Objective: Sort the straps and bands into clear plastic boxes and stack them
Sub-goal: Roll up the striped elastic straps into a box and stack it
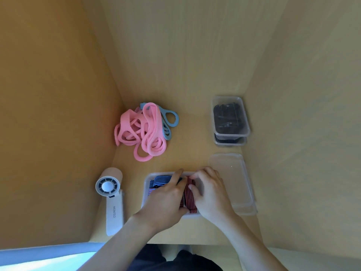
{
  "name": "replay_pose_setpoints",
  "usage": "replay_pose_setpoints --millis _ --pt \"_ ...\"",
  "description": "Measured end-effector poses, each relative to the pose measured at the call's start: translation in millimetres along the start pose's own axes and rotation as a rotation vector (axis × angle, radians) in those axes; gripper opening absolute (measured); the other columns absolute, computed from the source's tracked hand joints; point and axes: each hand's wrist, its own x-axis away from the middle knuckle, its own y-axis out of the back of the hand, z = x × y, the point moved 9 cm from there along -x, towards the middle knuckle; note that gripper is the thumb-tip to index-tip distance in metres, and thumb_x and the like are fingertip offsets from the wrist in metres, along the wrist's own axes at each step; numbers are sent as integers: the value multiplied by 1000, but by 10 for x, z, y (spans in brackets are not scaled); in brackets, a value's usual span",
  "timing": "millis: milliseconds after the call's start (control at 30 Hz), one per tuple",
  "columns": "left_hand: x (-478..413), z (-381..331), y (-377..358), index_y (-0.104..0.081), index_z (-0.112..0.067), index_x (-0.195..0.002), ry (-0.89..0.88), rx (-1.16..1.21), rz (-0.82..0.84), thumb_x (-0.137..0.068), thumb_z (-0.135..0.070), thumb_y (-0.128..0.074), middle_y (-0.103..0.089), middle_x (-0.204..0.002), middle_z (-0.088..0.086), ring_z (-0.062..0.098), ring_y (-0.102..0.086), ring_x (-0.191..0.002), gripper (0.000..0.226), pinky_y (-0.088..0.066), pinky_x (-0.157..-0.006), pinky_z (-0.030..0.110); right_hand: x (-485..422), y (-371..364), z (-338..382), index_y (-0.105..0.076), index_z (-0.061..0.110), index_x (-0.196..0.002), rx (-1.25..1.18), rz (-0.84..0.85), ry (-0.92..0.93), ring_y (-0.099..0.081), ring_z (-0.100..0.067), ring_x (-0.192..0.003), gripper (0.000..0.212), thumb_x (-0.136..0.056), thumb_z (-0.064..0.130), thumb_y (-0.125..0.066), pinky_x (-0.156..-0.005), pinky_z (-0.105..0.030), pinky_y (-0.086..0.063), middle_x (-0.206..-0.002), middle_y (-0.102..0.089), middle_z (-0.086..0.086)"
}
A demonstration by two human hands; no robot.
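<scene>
A clear plastic box (146, 187) sits near the front edge of the desk, filled with blue-striped straps (161, 180) and red-and-black striped straps (189, 200). My left hand (166, 198) lies flat over the straps in the box, fingers reaching forward. My right hand (210, 190) is at the box's right side, its fingers curled on the red striped strap. A loose heap of pink bands (140, 132) with a few light blue bands (170, 118) lies further back on the desk.
Two stacked clear boxes (229, 122) with dark straps stand at the back right. Clear lids or shallow boxes (232, 180) lie stacked to the right of my hands. A white handheld fan (112, 198) lies at the left. Wooden walls close in three sides.
</scene>
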Motion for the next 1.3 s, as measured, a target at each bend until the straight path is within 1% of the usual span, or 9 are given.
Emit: replay_pose_setpoints --millis 100,167,333,533,700,933,1033,1100,1300 --pt "9 40 -27 -27 -24 -155 9 14 -5 -85 -43 -68 -1 -167 -12 20 -55 -127 84 -49 -98 33 115 229 -158 -64 22 -98 -127 -136 -24 -56 -7 -104 13 -90 14 -69 -93 -22 -45 -106 -54 11" --pt "7 51 -31 -29 -24 -154 19 24 -10 -85 -43 -68 -1 -166 -14 21 -57 -124 82 -51 -96 35 215 360 -325 -64 20 -91 -86 -212 -81 -58 -12 -97 15 -86 7 -70 -88 -27 -48 -100 -55 8" --pt "19 62 -5 -32 -27 -151 41 63 -30 -89 -43 -63 -3 -164 -19 20 -61 -118 71 -52 -91 36 396 360 -618 -62 21 -82 254 -105 -223 -55 -18 -100 9 -84 19 -71 -83 -30 -36 -103 -53 6" --pt "63 44 46 -21 -36 -152 20 126 -89 -90 -43 -63 -10 -165 -18 18 -53 -131 75 -50 -98 37 482 210 -663 -61 22 -84 369 -121 -235 -49 -21 -111 20 -82 37 -73 -93 -34 -35 -111 -51 3" --pt "93 23 35 -20 -38 -152 35 114 -116 -94 -50 -54 -10 -167 -15 21 -58 -124 68 -50 -93 35 488 80 -628 -61 16 -77 399 -126 -206 -53 -29 -104 22 -76 28 -80 -91 -43 -43 -105 -54 -4" --pt "229 -146 137 -24 -40 -148 4 160 -210 -94 -48 -54 -17 -162 -16 18 -60 -119 62 -47 -91 32 556 296 -547 -66 14 -74 353 -164 -219 -55 -26 -101 17 -83 22 -78 -92 -38 -39 -104 -58 -1" --pt "275 -118 224 -29 -42 -144 -17 212 -269 -93 -43 -55 -24 -157 -22 11 -55 -120 57 -34 -93 25 589 468 -369 -65 13 -72 354 -220 -155 -58 -27 -98 19 -82 20 -80 -90 -38 -43 -101 -59 -2" --pt "298 -101 292 -37 -41 -140 -36 276 -305 -92 -34 -59 -31 -148 -26 8 -52 -112 53 -41 -96 27 612 569 -215 -63 12 -72 331 -243 -70 -58 -26 -98 20 -82 17 -80 -89 -36 -44 -101 -58 -2" --pt "364 9 721 -55 -29 -133 -103 263 -601 -76 -4 -78 -42 -136 -5 18 -46 -120 66 -47 -100 43 644 760 244 -60 9 -79 198 -238 228 -52 -23 -103 16 -89 14 -71 -98 -18 -28 -109 -57 -6"
